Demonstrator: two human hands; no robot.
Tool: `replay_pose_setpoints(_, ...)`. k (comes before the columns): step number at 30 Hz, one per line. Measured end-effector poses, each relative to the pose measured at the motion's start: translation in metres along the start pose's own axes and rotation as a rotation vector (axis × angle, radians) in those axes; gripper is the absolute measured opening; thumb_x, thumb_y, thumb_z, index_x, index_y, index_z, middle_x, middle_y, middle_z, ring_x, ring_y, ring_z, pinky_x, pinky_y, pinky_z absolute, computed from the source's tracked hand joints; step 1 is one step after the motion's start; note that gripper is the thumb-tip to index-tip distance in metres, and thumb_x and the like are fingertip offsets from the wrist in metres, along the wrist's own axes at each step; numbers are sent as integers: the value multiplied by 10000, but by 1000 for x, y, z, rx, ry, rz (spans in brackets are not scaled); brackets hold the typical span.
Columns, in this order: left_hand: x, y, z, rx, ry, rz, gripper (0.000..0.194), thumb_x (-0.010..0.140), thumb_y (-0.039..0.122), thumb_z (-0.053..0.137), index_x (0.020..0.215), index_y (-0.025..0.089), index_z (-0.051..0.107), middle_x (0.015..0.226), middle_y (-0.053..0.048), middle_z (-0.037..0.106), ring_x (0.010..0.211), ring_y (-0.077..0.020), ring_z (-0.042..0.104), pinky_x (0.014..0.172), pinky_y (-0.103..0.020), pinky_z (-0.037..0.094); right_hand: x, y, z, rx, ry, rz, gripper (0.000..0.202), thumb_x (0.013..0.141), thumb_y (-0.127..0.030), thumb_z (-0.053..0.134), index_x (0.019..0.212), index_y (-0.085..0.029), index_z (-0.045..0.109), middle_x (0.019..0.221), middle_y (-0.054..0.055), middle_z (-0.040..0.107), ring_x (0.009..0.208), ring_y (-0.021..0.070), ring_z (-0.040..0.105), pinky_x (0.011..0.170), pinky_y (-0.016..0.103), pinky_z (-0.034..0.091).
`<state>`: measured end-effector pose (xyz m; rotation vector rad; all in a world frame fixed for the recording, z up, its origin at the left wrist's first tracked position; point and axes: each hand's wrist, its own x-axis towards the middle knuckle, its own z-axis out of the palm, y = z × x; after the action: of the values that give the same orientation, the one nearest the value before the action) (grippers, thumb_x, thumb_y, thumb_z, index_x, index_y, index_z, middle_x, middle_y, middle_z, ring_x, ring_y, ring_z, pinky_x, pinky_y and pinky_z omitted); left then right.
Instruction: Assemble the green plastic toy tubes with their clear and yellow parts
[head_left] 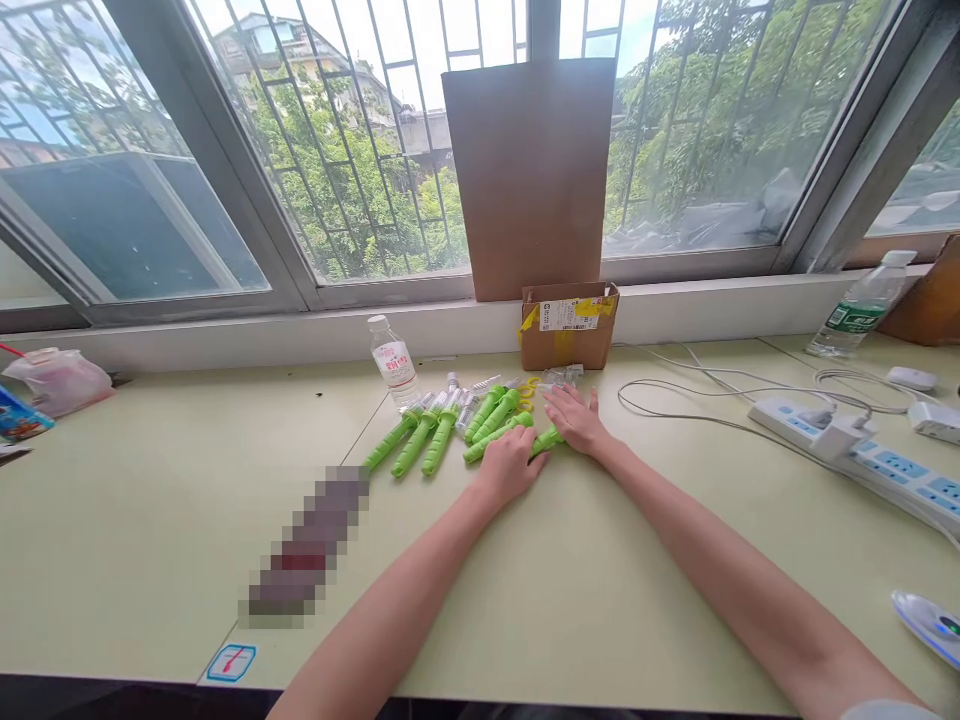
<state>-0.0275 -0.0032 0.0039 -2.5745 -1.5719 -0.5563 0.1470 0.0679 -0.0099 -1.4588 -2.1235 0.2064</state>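
My left hand (512, 464) is curled with its fingers closed at one end of a short green plastic handle (547, 440). The other end of that handle disappears beneath my right hand (576, 418), which lies fairly flat with its fingers stretched forward and apart. Clear plastic pieces (568, 376) are just beyond the right fingertips. Small yellow rings (527, 394) lie between these and more ribbed green handles (491, 412). One green handle (484, 447) reaches up against my left hand. To the left, several green handles with clear tubes (424, 440) lie side by side.
A water bottle (394, 368) stands behind the tubes. By the window sill is an open cardboard box (568, 345), with a tall cardboard sheet (534, 180) behind it. Rightward are a power strip (862, 450), loose cables and another bottle (859, 312). A blurred-out object (309, 550) lies front left.
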Motion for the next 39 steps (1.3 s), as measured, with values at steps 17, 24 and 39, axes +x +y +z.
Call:
replay_pose_setpoints(17,1,3,-4,13,-56,-22,213,895,392,479,927,195,552,962,-70,613,877,-209,607,611,-285,439,1,3,2,-30,128,90,420,924,-377,285,1161,-243,603,1267,96,547,1249,292,398,1082,575,119)
replay_pose_setpoints(24,0,2,-4,8,-58,-15,219,897,390,467,942,196,560,958,-74,614,876,-211,601,635,-286,445,0,7,0,39,105,15,421,893,-334,364,1258,-254,558,1363,62,499,1269,278,395,1047,457,272)
replay_pose_setpoints(39,0,3,-5,16,-59,-13,224,907,393,447,924,194,551,949,-68,610,858,-208,598,602,-286,429,-5,4,-4,104,109,72,289,841,-303,429,983,-207,661,886,51,658,887,207,577,793,322,403)
